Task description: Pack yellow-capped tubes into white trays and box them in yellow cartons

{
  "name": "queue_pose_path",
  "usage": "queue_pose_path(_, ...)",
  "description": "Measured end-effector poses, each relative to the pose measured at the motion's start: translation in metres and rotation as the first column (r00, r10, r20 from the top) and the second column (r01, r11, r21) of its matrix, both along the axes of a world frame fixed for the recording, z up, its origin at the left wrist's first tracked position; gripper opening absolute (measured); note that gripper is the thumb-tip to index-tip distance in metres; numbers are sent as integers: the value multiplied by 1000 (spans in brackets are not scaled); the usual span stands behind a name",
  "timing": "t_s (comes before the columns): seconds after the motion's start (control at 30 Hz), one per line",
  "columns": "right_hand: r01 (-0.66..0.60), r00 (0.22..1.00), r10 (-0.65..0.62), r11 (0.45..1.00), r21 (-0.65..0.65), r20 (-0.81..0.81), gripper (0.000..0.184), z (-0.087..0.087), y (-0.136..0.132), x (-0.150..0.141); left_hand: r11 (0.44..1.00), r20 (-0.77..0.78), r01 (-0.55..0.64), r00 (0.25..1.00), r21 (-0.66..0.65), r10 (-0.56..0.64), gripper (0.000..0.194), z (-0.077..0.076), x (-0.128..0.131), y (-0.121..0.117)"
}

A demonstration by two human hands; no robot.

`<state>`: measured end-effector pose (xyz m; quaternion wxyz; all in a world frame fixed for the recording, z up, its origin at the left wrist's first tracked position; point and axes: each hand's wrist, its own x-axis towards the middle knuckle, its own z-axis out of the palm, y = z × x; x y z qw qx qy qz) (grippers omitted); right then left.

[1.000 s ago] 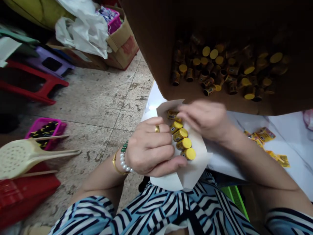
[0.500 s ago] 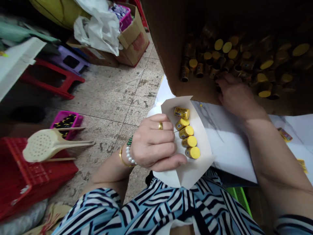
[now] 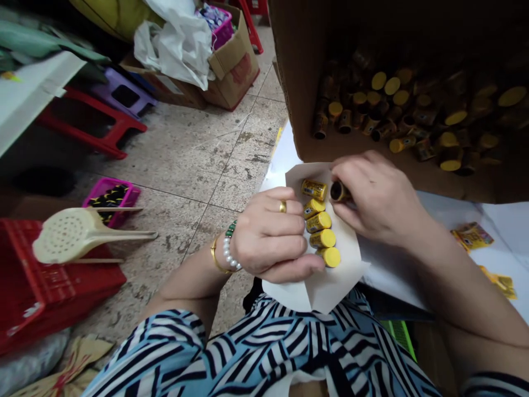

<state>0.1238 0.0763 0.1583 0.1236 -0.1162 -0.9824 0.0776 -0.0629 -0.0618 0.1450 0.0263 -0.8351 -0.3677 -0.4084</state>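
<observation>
An opened white cardboard carton [image 3: 347, 242] with folded flaps lies before me at the table's edge. Several small yellow cylindrical tubs [image 3: 320, 222] with yellow lids rest in it in a row. My left hand [image 3: 275, 237] is closed over the carton's left side, its curled fingers beside the tubs and the thumb near the lowest one. At the carton's upper right, my right hand [image 3: 372, 198] grips another small tub [image 3: 338, 191], its dark round end facing the row. The fingers of my right hand hide most of that tub.
A large brown cardboard box [image 3: 289, 94] on its side holds many more tubs, right behind the carton. Yellow wrappers [image 3: 473, 236] lie on the white marbled table [image 3: 384, 270] at right. On the left are a red crate [image 3: 61, 286], a pale perforated stool [image 3: 66, 236] and a pink basket [image 3: 134, 193].
My right hand has come out of the large box toward the carton with a tub in its fingers. My left hand keeps its hold on the carton.
</observation>
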Motion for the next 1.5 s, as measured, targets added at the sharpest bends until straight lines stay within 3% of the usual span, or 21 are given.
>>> queue_pose_path(0.07,24,999,-27,994,102,28,15,-15,-2,-8,1000,5,2,1000,8,-2,44,-1,1,0)
queue_pose_path(0.17,10,999,-16,993,119,42,16,-28,0,-16,1000,4,-11,1000,2,11,44,-2,0,-2)
queue_pose_path(0.33,49,999,-47,995,82,-26,27,-27,-1,-23,1000,9,5,1000,4,-5,42,-2,0,-3)
queue_pose_path(0.47,37,999,-39,997,70,21,29,-28,-2,-28,999,13,35,999,-5,-35,38,-1,1,-2)
queue_pose_path(0.6,89,992,-102,983,-163,-71,34,-18,2,-19,999,-4,7,1000,-32,-7,43,-2,0,-1)
queue_pose_path(0.7,97,982,-158,896,-434,-105,40,5,4,-2,993,-56,-51,997,-106,45,51,-5,-6,-2)
queue_pose_path(0.8,-17,1000,25,844,-537,8,55,23,-2,12,984,-110,-98,991,-148,82,53,-6,-12,-6)
queue_pose_path(0.9,-90,986,152,814,-574,62,58,25,-16,15,991,-125,-91,989,-103,77,51,-5,-15,-8)
queue_pose_path(1.07,-175,953,279,828,-533,121,18,11,-36,1,999,-85,-37,996,6,37,42,-2,-11,-9)
queue_pose_path(1.17,-324,902,420,809,-491,98,20,3,-43,-6,999,-65,-34,997,32,36,37,-2,-10,-9)
queue_pose_path(1.3,-413,850,519,762,-498,90,27,5,-37,-4,999,-62,0,998,41,2,32,3,-12,-11)
queue_pose_path(1.37,-378,898,440,757,-532,-12,29,10,-18,2,999,-80,-4,997,37,7,32,6,-15,-13)
queue_pose_path(1.4,-304,946,317,803,-513,-64,29,10,-4,5,999,-89,-16,996,50,20,33,7,-16,-14)
queue_pose_path(1.47,43,989,-89,935,-352,-115,30,4,31,11,992,-105,-54,992,117,66,32,8,-19,-16)
queue_pose_path(1.5,289,944,-314,936,-200,-105,30,-3,50,14,985,-120,-79,988,154,98,32,8,-20,-18)
